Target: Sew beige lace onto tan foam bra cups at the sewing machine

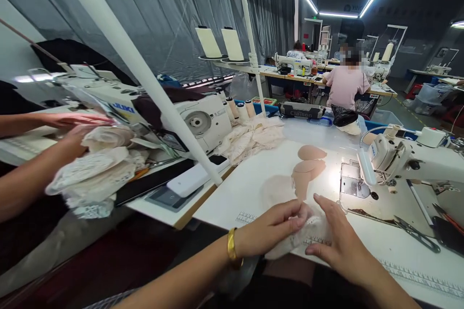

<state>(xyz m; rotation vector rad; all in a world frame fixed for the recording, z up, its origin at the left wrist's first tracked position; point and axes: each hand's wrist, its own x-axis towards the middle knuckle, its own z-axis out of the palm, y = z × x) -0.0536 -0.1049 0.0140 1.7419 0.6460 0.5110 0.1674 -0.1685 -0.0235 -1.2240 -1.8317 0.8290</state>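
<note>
My left hand (277,229), with a gold bracelet at the wrist, is closed in a pinch on a sheer white lace fabric piece (316,230) at the table's front edge. To the right of the fabric, my right hand (339,239) has its thumb and fingers apart; whether its palm touches the lace is unclear. Just beyond my hands, beige cup-shaped fabric pieces (308,168) lie on the white table (250,188). A lit sewing machine (393,157) stands to the right of them.
Thread snips (416,234) and a printed ruler (420,275) are at the right. A cream lace pile (250,137) sits at the back left. Beside me, a co-worker's hands (87,125) handle white lace at another machine (195,123). A white pole (145,82) slants between the tables.
</note>
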